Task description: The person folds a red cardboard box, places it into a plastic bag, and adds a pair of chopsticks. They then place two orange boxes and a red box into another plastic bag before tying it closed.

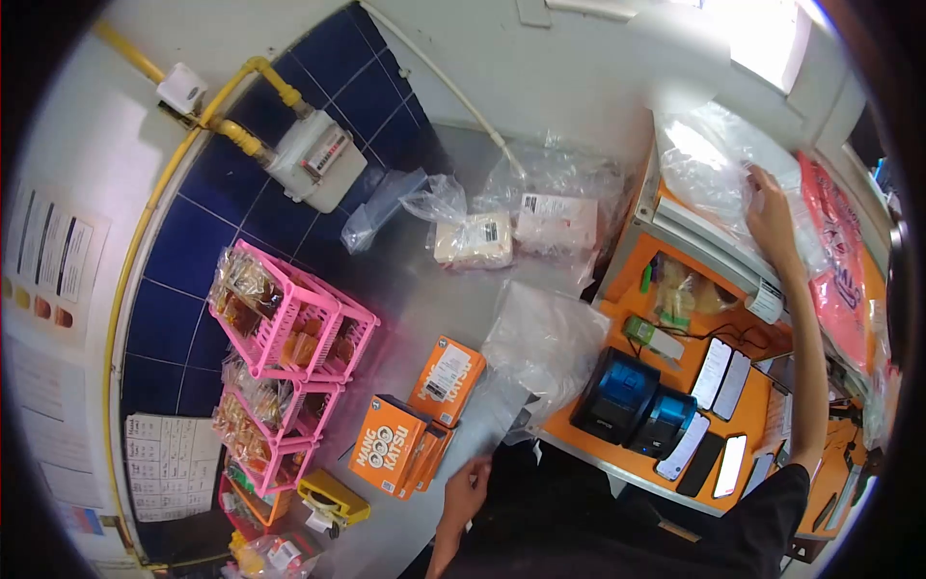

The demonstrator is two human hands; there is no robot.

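My right hand point(770, 214) reaches far forward and rests on clear plastic bags point(712, 166) that lie on top of an orange shelf unit point(637, 253). Its fingers lie on the plastic; whether they grip it I cannot tell. My left hand point(465, 494) is low at the front edge of the metal counter point(415, 289), fingers loosely curled, beside a clear plastic bag point(542, 340) and close to orange "Mang Katsu" boxes point(391, 446). It holds nothing that I can see.
A pink rack point(289, 338) of packed snacks stands at the left against blue tiles, with a gas meter point(318, 159) and yellow pipe above. Bagged white blocks point(473, 239) lie at the back. Two blue receipt printers point(632, 398) and several phones point(719, 386) sit on the orange counter.
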